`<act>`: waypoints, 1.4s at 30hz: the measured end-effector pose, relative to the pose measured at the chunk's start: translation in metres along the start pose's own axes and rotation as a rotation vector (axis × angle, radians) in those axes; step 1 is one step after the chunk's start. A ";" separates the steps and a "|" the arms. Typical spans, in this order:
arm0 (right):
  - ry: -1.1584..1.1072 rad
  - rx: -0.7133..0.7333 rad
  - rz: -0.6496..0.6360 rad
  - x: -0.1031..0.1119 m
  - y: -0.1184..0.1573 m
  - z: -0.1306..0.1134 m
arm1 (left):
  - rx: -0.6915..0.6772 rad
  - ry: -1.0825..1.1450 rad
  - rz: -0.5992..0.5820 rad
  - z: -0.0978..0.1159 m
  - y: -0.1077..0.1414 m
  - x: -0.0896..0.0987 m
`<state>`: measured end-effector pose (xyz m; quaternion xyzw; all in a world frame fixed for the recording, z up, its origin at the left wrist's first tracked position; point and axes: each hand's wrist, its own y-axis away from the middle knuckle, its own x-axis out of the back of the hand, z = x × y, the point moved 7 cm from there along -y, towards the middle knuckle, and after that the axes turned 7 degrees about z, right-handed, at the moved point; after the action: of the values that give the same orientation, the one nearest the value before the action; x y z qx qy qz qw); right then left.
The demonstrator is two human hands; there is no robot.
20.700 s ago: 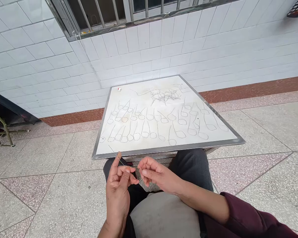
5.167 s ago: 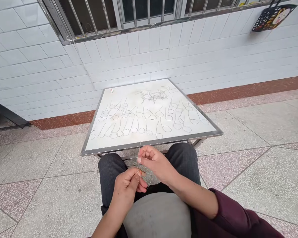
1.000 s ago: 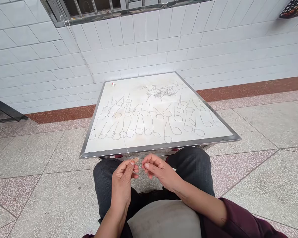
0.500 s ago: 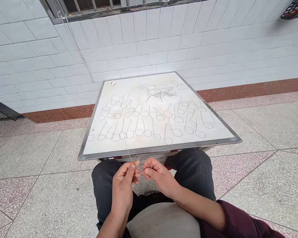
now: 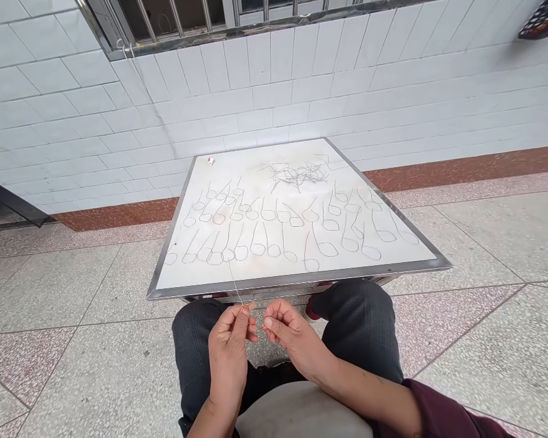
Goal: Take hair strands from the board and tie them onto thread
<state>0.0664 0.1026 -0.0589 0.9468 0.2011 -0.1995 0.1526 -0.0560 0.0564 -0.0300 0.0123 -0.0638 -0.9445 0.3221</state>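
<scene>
The left hand (image 5: 229, 340) is raised in front of the body, its thumb pressed to the bent fingers. The right hand (image 5: 288, 331) is just beside it, palm turned inward, fingers curled and thumb closed toward them. Both forearms come from below, the right one more slanted.

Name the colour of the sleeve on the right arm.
The sleeve is dark maroon, seen best in the head view.

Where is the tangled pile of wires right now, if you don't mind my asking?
In the head view, the tangled pile of wires lies on the far right part of the white table, just beyond the looped wires.
</scene>
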 end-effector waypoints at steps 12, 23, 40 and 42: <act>0.315 0.229 -0.065 0.006 -0.002 -0.007 | -0.125 -0.148 -0.039 0.007 0.000 0.004; 0.713 0.647 0.006 0.002 0.000 -0.044 | -0.137 -0.212 -0.211 0.011 0.013 -0.007; 0.868 0.810 -0.137 -0.007 0.004 -0.046 | -0.148 -0.197 -0.204 0.003 0.011 -0.003; 0.910 0.872 -0.172 -0.011 0.008 -0.049 | -0.157 -0.215 -0.215 0.002 0.011 -0.004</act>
<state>0.0764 0.1107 -0.0098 0.8924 0.2214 0.1475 -0.3644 -0.0464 0.0499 -0.0266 -0.1073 -0.0224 -0.9714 0.2107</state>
